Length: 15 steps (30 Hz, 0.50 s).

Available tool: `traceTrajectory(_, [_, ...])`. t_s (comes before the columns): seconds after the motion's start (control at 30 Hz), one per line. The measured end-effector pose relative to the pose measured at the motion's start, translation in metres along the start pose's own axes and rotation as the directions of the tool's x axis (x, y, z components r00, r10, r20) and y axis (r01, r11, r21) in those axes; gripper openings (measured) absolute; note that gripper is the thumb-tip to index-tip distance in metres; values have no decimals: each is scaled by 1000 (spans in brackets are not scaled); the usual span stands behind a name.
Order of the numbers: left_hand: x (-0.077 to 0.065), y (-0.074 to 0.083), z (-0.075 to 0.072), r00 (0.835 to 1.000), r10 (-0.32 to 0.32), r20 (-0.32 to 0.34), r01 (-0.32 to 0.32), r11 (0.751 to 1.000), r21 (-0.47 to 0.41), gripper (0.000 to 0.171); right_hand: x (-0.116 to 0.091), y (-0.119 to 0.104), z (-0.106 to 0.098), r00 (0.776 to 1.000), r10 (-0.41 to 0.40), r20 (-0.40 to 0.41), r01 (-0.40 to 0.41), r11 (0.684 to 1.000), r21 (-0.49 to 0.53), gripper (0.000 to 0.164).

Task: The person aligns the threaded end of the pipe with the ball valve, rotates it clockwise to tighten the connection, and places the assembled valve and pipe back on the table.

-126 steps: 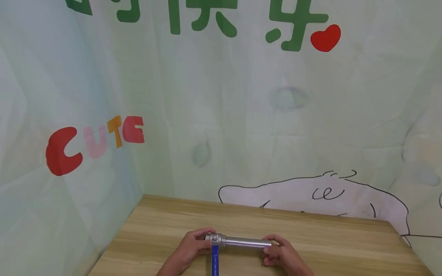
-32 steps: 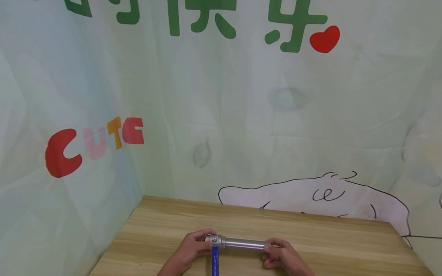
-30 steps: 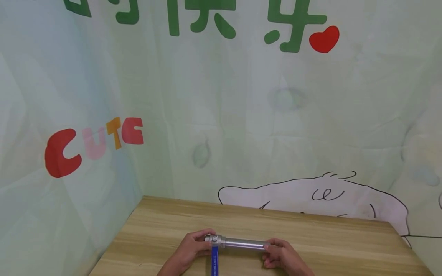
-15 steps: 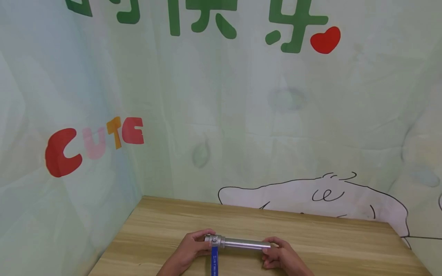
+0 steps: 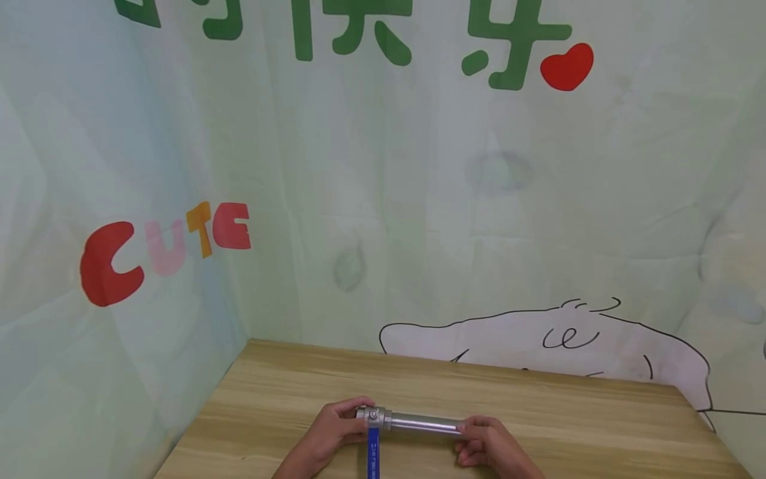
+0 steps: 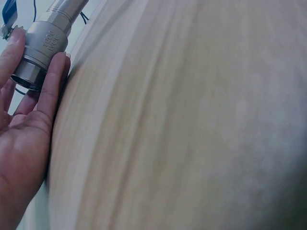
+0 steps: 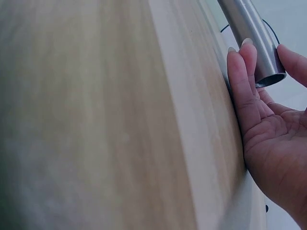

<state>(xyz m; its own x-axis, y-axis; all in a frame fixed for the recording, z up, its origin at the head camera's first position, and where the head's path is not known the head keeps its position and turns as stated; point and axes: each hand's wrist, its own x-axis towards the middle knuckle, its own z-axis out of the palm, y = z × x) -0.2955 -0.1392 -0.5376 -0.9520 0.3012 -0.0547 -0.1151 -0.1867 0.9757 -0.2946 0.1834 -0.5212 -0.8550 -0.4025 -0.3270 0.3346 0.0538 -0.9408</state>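
- A steel pipe (image 5: pixel 426 423) joined to a valve body (image 5: pixel 372 415) with a blue lever (image 5: pixel 372 455) lies level just above the wooden table (image 5: pixel 287 386), near its front edge.
- My left hand (image 5: pixel 331 430) pinches the valve end, fingers curled.
- My right hand (image 5: pixel 483 444) grips the pipe's open end between fingers (image 7: pixel 242 72) and thumb.

Two hands on show: one left hand (image 5: pixel 332 428) at seven o'clock, one right hand (image 5: pixel 486 444) at five. Between them, one steel pipe (image 5: pixel 423 423), one valve body (image 5: pixel 374 416), one blue lever handle (image 5: pixel 372 456). One wooden table (image 5: pixel 574 412) beneath. One red heart (image 5: pixel 566 66) at one o'clock.
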Motion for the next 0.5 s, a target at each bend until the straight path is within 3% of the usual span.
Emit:
traceTrajectory(0.13, [-1,1,0,1000,5,5,-5,1000,-1,43,0,0,1,1000,-10,-2,10,1000,3,44])
traceTrajectory(0.33, [-2,1,1,1000,19,13,-19,1000,-10,46,-2,4,1,995,-101,22,101,995,6,40])
traceTrajectory(0.5, [-1,1,1,1000,7,7,-7,1000,-11,44,-3,4,1,994,-110,29,110,994,-8,41])
